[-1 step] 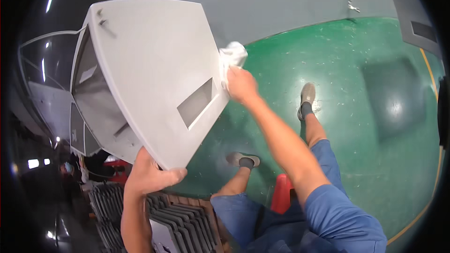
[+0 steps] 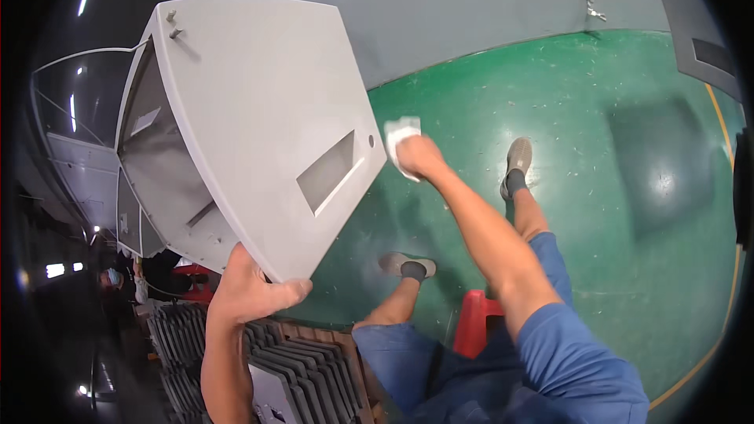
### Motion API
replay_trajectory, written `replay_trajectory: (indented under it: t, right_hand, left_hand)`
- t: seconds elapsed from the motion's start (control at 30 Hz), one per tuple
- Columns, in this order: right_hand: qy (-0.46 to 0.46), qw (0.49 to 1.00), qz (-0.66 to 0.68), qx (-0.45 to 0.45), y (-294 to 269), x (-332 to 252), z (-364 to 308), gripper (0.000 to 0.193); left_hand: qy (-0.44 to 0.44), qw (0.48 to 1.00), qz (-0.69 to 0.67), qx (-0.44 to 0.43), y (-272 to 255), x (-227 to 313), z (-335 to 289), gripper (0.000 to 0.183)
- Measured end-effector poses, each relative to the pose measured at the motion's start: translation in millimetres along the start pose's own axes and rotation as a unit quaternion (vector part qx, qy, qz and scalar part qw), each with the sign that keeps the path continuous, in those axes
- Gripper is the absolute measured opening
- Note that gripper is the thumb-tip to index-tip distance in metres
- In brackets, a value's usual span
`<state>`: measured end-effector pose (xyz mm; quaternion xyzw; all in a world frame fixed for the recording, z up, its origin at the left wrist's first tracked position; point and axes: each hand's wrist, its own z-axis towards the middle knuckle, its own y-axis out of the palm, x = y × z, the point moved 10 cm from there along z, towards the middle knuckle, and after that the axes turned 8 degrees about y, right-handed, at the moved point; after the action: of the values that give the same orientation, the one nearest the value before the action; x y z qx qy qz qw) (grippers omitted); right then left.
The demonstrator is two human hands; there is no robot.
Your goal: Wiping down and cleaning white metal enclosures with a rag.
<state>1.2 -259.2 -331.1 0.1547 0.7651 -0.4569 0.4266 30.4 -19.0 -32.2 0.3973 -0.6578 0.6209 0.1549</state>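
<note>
A large light-grey sheet-metal door panel (image 2: 259, 102) stands tilted before me, with a rectangular cut-out, a small round hole and two pegs at its upper left corner. It hangs at the front of an open grey cabinet (image 2: 169, 165). My left hand (image 2: 255, 286) grips the panel's lower corner, thumb on the front face and fingers behind the edge. In my right hand (image 2: 420, 155) is a white cloth (image 2: 403, 141), bunched in the fingers and slightly blurred. That hand is just off the panel's right edge, apart from it.
A stack of dark grey flat parts (image 2: 306, 381) lies on a pallet at lower left. A red plastic stool (image 2: 471, 322) stands by my legs. Another grey panel (image 2: 699, 39) is at the far right. A grey wall (image 2: 503, 8) borders the green floor (image 2: 581, 267). A person (image 2: 141, 279) is at far left.
My right hand with the cloth has come away from the panel's right edge, moving right and slightly toward me, which uncovers the round hole. My left hand keeps its grip.
</note>
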Motion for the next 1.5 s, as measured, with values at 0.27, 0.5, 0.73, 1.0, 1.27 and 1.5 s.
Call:
replay_trajectory:
  t: [0.27,0.5,0.73,1.0,1.27,1.5]
  right_hand:
    - [-0.18,0.836,0.506,0.111,-103.6,-153.7,-80.6,0.032]
    - [-0.26,0.96,0.016,0.1,-1.6,-215.7,-63.6,0.032]
    - [-0.111,0.984,-0.054,-0.128,90.1,-63.8,-8.0,0.038]
    - [-0.25,0.938,0.209,0.117,-6.0,-169.1,9.3,0.035]
    - [-0.122,0.911,0.393,0.0,32.0,-154.8,-129.5,0.041]
    - [-0.48,0.819,0.296,0.107,-47.5,-255.7,-270.4,0.031]
  left_hand:
    - [-0.048,0.995,-0.015,0.086,-37.4,-62.6,-13.4,0.053]
    - [-0.077,0.992,0.023,0.097,-46.8,-72.3,-1.5,0.047]
    - [-0.108,0.987,0.01,0.12,-54.6,-95.3,0.3,0.044]
    - [-0.092,0.99,0.005,0.107,-58.5,-75.1,6.4,0.048]
    - [-0.021,0.986,-0.067,0.15,-65.6,-100.6,1.8,0.075]
    - [0.04,0.896,-0.421,0.138,-76.5,-103.7,1.0,0.073]
